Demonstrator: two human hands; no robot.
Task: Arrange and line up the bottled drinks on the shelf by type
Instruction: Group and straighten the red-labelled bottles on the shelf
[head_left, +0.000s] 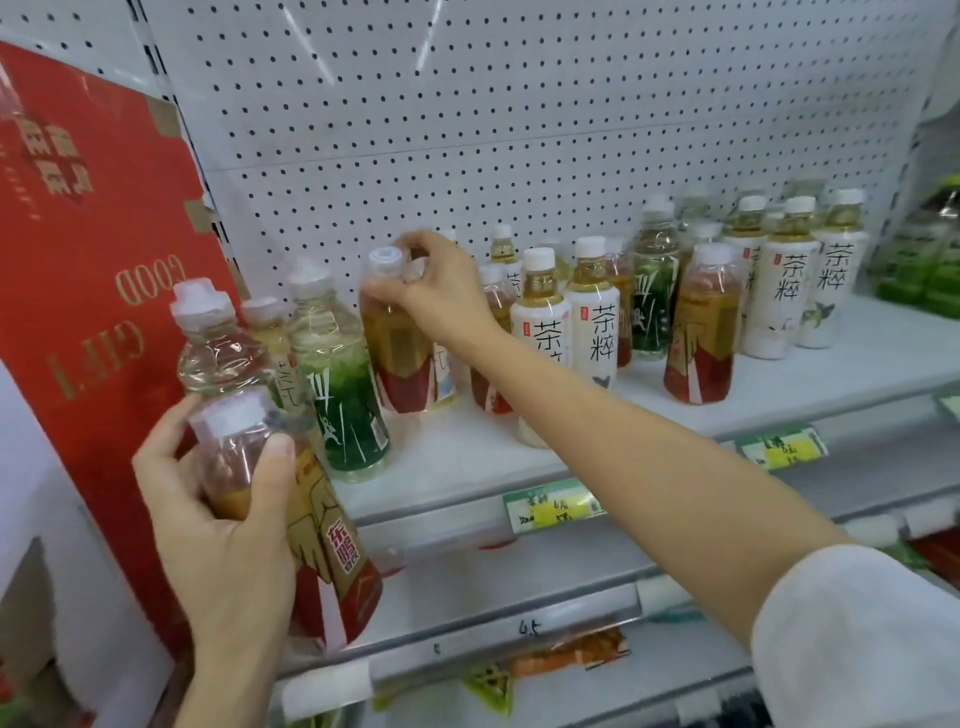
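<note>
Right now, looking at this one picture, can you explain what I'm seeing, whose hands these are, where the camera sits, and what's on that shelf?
There is no machine here: a person is sorting drinks, and the single camera is worn on their head, looking forward and down. The left hand grips a red-labelled tea bottle in front of the white shelf. The right hand reaches over the shelf, its fingers curled round the neck of another red-labelled bottle. On the shelf stand mixed bottles: green-labelled ones, white-labelled tea bottles and more red ones. A red gift box leans at the left.
</note>
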